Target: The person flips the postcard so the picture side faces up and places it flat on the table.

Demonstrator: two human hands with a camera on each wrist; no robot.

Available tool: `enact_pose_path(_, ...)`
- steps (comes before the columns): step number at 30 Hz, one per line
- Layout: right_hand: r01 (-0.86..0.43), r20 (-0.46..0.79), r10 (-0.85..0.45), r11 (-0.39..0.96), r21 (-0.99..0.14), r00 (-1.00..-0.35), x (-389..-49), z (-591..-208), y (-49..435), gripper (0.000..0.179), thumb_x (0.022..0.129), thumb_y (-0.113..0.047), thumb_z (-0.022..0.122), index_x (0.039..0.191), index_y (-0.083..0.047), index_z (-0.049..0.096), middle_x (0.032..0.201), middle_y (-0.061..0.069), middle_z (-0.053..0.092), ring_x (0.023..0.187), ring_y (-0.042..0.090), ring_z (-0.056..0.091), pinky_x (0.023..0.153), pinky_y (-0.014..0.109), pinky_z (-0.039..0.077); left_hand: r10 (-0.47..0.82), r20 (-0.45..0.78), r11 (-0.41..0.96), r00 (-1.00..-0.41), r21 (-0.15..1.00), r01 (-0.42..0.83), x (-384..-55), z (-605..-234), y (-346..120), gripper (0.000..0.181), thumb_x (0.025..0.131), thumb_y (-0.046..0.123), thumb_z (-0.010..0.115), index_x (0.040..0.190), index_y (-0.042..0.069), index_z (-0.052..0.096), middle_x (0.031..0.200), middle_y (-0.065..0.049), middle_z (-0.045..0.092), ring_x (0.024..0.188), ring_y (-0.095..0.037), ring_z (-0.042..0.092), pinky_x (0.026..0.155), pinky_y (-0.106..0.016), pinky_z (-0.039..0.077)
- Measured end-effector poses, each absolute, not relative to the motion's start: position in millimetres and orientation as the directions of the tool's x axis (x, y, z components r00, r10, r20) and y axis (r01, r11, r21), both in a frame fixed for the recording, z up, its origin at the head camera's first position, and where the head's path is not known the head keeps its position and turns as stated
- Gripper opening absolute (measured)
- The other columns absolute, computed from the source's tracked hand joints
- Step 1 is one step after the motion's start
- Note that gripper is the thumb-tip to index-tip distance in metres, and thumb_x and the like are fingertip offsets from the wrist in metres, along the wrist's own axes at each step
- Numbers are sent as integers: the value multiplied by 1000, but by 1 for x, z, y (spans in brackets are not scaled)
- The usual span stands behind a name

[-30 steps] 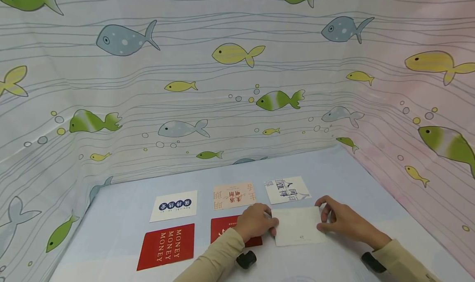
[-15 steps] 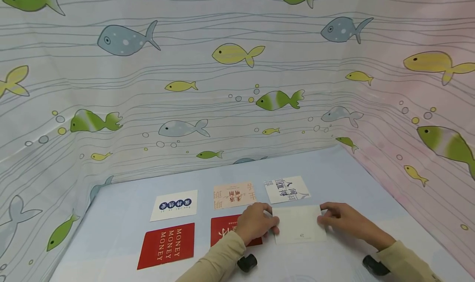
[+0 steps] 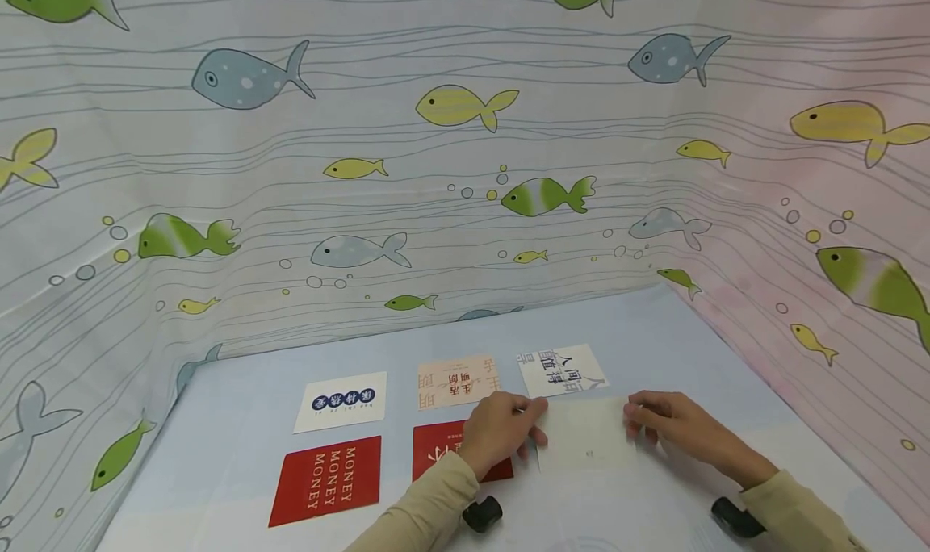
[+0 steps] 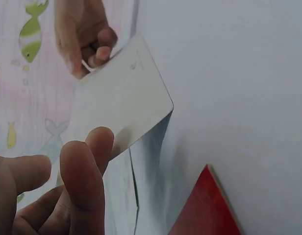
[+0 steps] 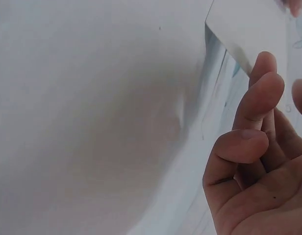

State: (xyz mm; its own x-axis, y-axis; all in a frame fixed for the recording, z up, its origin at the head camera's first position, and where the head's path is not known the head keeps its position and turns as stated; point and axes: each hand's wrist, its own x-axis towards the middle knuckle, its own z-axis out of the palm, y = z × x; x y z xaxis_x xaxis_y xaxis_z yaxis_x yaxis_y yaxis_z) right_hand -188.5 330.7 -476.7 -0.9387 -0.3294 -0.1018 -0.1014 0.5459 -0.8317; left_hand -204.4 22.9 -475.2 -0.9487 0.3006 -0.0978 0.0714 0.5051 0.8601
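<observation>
A plain off-white card (image 3: 587,439) with a tiny mark near its lower edge is held between both hands. In the left wrist view the card (image 4: 119,93) is raised off the table and tilted, with shadow beneath. My left hand (image 3: 501,432) holds its left edge, fingertips at the border. The right hand (image 3: 686,431) pinches the opposite edge near the upper corner. In the right wrist view, the right hand's fingers (image 5: 259,103) are bent at the card's edge. A red card (image 3: 436,447) with white characters lies partly hidden behind the left hand.
In the back row lie a white card (image 3: 341,403) with blue circles, a peach card (image 3: 459,382) and a white card (image 3: 563,372) with blue characters. A red MONEY card (image 3: 327,481) lies front left. Fish-patterned cloth (image 3: 450,213) surrounds the pale table (image 3: 218,423).
The off-white card has shifted slightly away from the person. The left thumb has moved up along its left edge, and the right hand has altered its hold on the right edge.
</observation>
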Motion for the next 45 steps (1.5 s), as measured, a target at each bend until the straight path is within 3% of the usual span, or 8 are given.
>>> enact_pose_path(10, -73, -66, -211, 590, -804, -975, -184, -463, 329, 36, 106, -40, 53, 106, -9, 72, 92, 3, 69, 79, 17, 60, 67, 30, 45, 298, -11, 517, -955, 843, 152, -208, -471, 22, 44, 98, 58, 57, 93, 21, 80, 62, 15, 67, 50, -11, 60, 52, -29, 40)
enact_pose_path(16, -62, -48, -158, 627, -776, -986, -182, -459, 327, 38, 105, -43, 54, 103, -12, 75, 94, 3, 69, 79, 16, 59, 64, 28, 41, 308, 46, 532, -950, 819, 212, -204, -464, 22, 47, 96, 61, 58, 98, 20, 81, 65, 16, 67, 48, -8, 58, 47, -27, 39)
enact_pose_path(27, -40, -69, -149, 624, -780, -986, -177, -461, 327, 41, 101, -44, 61, 126, -12, 72, 104, 3, 72, 83, 18, 58, 67, 31, 44, 329, 105, 586, -939, 757, 290, -192, -450, 22, 33, 92, 53, 69, 104, 25, 81, 72, 20, 65, 58, -6, 52, 48, -26, 38)
enact_pose_path(36, -168, -33, -270, 685, -708, -962, -166, -461, 332, 36, 94, -40, 72, 122, -18, 73, 99, -4, 70, 77, 10, 56, 63, 25, 46, 431, 148, 692, -890, 579, 431, -180, -450, 21, 26, 90, 42, 77, 107, 23, 81, 73, 24, 63, 57, 1, 47, 49, -23, 36)
enact_pose_path(45, -258, -52, -402, 677, -689, -914, -155, -461, 342, 30, 89, -41, 77, 112, -22, 76, 84, -12, 63, 74, 6, 55, 60, 24, 46, 557, 229, 755, -798, 262, 601, -154, -458, 35, 23, 86, 41, 81, 99, 22, 82, 69, 12, 69, 54, 4, 49, 48, -16, 32)
